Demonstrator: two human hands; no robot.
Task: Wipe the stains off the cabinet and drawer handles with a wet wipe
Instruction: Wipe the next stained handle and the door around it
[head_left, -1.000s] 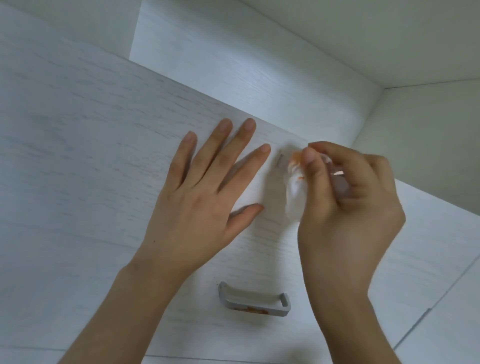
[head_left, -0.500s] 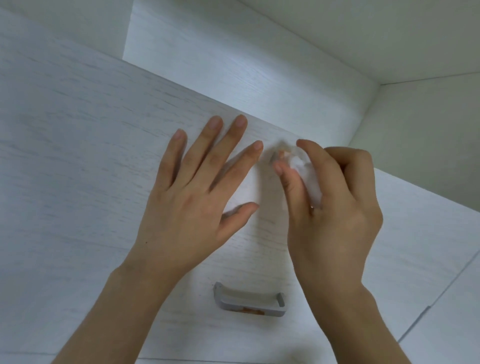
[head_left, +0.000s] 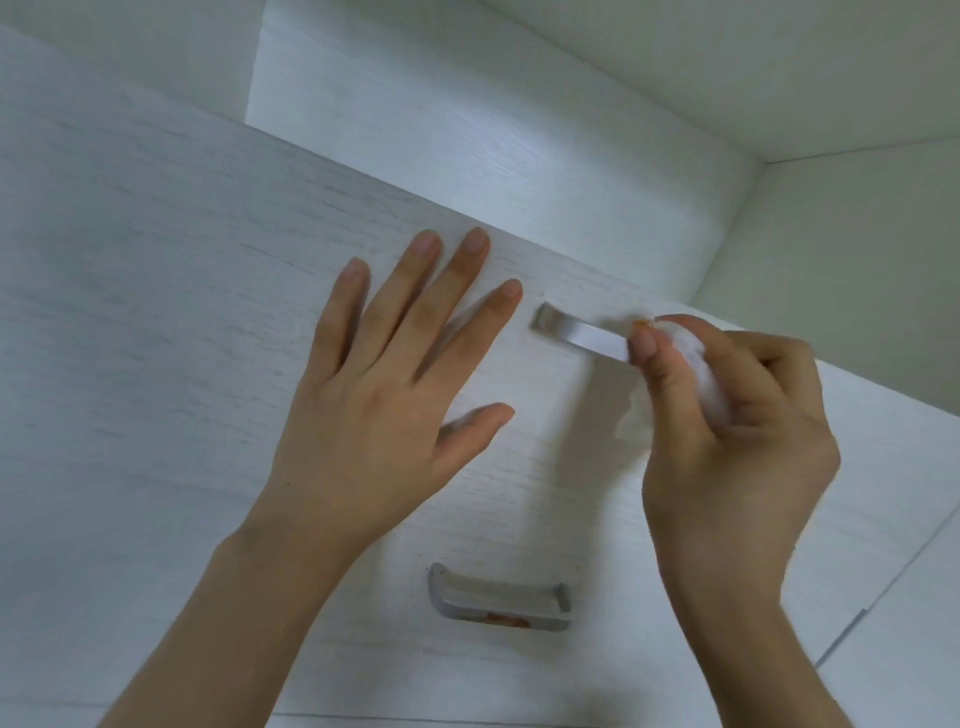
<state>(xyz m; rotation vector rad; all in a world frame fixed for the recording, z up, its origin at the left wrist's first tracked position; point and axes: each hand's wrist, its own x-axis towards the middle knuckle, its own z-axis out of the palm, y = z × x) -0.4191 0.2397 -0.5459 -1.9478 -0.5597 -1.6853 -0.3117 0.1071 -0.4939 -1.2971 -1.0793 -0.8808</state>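
Head view looks onto a pale wood-grain drawer front (head_left: 156, 312); the left hand (head_left: 379, 395) lies flat against it, its fingers (head_left: 415, 291) straight and spread apart, holding nothing; the right hand (head_left: 727, 431) has its fingers curled and clamped on a bunched white wet wipe (head_left: 691, 364), thumb pressed on the near side; the wipe carries an orange smear at its upper tip and touches the right end of the upper handle (head_left: 582, 335), a silver bar whose left part shows bare and bright between the two hands; below the hands sits the lower handle (head_left: 498, 597), a grey bar well apart from the wipe, with an orange stain (head_left: 506, 619) on its front edge; a white wall (head_left: 857, 249) meets the cabinet at upper right.
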